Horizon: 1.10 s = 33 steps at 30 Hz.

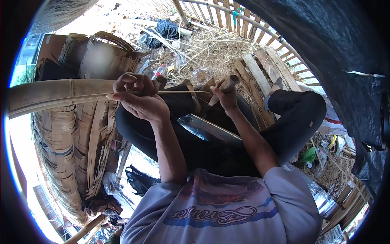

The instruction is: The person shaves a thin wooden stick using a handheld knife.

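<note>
A split bamboo pole (pixel 53 94) comes in from the left edge and ends at my left hand (pixel 140 95). The fingers of that hand are curled, with the thumb laid along a thin bamboo strip (pixel 178 92). This strip runs sideways above my lap to my right hand (pixel 224 96). My right hand is closed round a thick wooden handle (pixel 230 82); what the handle belongs to is mostly hidden. Just beside my left fingers, a brown wooden end (pixel 161 82) shows. Both hands are above my crossed legs (pixel 292 112).
Woven bamboo baskets (pixel 57 162) are stacked at left. Straw and shavings (pixel 207 49) litter the ground ahead, before a bamboo slat fence (pixel 243 18). Wooden planks (pixel 256 73) lie past my right hand. A dark plastic sheet (pixel 341 61) hangs at right.
</note>
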{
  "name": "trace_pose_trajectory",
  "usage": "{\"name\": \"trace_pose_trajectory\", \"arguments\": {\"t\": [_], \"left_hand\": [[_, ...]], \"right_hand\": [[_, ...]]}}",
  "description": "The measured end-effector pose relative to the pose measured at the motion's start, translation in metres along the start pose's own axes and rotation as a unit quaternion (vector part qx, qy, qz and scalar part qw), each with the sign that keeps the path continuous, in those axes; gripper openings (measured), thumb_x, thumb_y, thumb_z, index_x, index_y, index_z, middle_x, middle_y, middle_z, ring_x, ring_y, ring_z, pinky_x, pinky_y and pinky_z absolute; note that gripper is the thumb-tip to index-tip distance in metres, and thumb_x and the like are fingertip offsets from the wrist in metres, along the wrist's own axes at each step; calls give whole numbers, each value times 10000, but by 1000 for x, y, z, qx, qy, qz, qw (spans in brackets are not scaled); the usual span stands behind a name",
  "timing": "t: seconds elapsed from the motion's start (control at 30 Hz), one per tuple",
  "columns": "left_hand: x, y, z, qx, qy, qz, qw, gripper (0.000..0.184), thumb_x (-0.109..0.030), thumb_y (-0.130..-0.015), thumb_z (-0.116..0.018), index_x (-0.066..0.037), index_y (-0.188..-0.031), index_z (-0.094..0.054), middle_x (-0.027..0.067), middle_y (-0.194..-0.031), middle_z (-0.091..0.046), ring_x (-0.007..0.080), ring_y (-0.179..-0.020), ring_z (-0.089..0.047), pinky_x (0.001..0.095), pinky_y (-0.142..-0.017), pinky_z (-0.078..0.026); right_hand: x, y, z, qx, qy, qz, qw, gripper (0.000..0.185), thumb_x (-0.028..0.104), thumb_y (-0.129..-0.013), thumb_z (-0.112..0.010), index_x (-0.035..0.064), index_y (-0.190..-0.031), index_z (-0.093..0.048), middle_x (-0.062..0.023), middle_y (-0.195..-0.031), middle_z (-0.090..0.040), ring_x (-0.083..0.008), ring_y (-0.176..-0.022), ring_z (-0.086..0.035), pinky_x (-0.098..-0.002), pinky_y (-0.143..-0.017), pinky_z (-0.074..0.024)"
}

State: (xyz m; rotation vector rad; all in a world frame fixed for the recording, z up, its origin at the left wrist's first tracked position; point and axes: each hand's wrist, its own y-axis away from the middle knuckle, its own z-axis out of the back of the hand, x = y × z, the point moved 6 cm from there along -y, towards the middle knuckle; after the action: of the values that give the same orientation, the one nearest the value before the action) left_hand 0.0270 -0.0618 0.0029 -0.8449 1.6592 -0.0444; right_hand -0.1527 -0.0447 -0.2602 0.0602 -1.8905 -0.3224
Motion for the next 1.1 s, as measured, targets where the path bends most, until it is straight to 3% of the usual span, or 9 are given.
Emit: {"name": "trace_pose_trajectory", "arguments": {"t": [0.33, 0.43, 0.5, 0.83, 1.1], "left_hand": [[0, -1, 0, -1, 17, 8, 1000, 537, -611, -904, -298, -105, -813, -454, -25, -612, -322, 47, -445, -182, 198, -380, -125], [0, -1, 2, -3, 21, 10, 1000, 537, -612, -902, -302, -105, -813, -455, -26, -613, -319, 46, -447, -185, 194, -379, -125], [0, -1, 1, 14, 29, 11, 999, 539, -612, -901, -298, -104, -812, -457, -26, -613, -318, 45, -449, -185, 195, -379, -129], [1, 0, 2, 12, 17, 18, 1000, 542, -615, -901, -287, -109, -818, -463, -32, -600, -304, 46, -454, -177, 202, -387, -130], [-1, 1, -1, 4, 14, 22, 1000, 547, -624, -897, -281, -114, -829, -467, -35, -592, -297, 45, -454, -178, 205, -399, -135]], "right_hand": [[7, 6, -17, 24, 4, 26, 999, 171, 41, -753, -696, 78, -778, -531, 22, -711, -539, -54, -656, -523, -226, -597, -435], [11, 8, -20, 13, -7, 54, 998, 170, 3, -762, -665, 62, -699, -519, 18, -633, -526, -39, -563, -504, -227, -512, -412], [9, 10, -23, 41, -35, -2, 999, 181, 36, -753, -693, 81, -773, -519, 22, -711, -523, -53, -653, -503, -228, -593, -423], [10, 9, -21, 28, -8, 33, 999, 166, 40, -761, -680, 80, -778, -520, 18, -717, -525, -57, -657, -501, -233, -603, -422], [9, 3, -7, -30, -105, -16, 994, 174, 22, -756, -670, 96, -790, -516, 16, -709, -522, -71, -656, -509, -234, -614, -419]]}}
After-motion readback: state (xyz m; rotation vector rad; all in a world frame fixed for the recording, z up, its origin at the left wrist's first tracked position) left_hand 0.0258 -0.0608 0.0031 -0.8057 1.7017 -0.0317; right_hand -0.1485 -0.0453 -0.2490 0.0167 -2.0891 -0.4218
